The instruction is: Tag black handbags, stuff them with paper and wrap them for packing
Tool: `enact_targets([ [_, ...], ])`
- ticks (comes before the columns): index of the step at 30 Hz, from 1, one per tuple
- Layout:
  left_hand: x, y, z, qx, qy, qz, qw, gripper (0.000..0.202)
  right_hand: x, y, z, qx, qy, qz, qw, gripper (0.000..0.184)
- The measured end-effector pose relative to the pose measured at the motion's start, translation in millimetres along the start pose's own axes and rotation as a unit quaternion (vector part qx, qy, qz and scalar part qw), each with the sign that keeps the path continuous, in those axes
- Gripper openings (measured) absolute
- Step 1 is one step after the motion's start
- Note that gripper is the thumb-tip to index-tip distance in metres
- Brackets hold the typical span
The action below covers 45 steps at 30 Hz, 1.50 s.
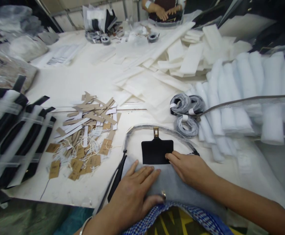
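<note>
A handbag (181, 191) lies at the table's front edge under a greyish protective sheet, its wrapped handle arching away from me. Beyond the sheet sticks out a black flap (154, 152) with a gold clasp (156, 132) at its far end. My left hand (139, 186) rests flat on the sheet, fingers stretched out, beside a small gold fitting (163, 195). At the flap's right edge, my right hand (185, 166) has thumb and fingers closed on the black piece.
Paper tags (76, 166) and cardboard strips (93, 112) are piled left. Black-and-white wrapped bags (17, 137) stand farther left. Coiled straps (186, 125), white padding rolls (250, 88) and foam sheets (191, 58) lie right. Another person's hands (167, 13) work across the table.
</note>
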<state>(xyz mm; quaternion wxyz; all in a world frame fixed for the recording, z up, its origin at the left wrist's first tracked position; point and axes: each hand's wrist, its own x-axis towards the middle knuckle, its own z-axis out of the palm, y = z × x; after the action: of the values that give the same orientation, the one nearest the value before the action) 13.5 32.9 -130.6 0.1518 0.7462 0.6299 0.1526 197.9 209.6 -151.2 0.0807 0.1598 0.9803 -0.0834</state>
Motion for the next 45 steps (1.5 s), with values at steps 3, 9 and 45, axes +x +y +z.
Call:
enact_targets([
  [3, -15, 6, -1.2, 0.029, -0.074, 0.011, 0.997, 0.069, 1, -1, -2, 0.004, -0.011, 0.01, 1.0, 0.024],
  [9, -30, 6, 20.0, 0.076, -0.063, 0.019, 0.995, 0.072, 2, 1, -6, 0.051, -0.011, 0.018, 0.998, 0.019],
  [45, -41, 10, 38.6, 0.111, 0.112, 0.066, 0.985, 0.06, -45, -49, 25, 0.24, 0.162, -0.106, 0.951, 0.029],
])
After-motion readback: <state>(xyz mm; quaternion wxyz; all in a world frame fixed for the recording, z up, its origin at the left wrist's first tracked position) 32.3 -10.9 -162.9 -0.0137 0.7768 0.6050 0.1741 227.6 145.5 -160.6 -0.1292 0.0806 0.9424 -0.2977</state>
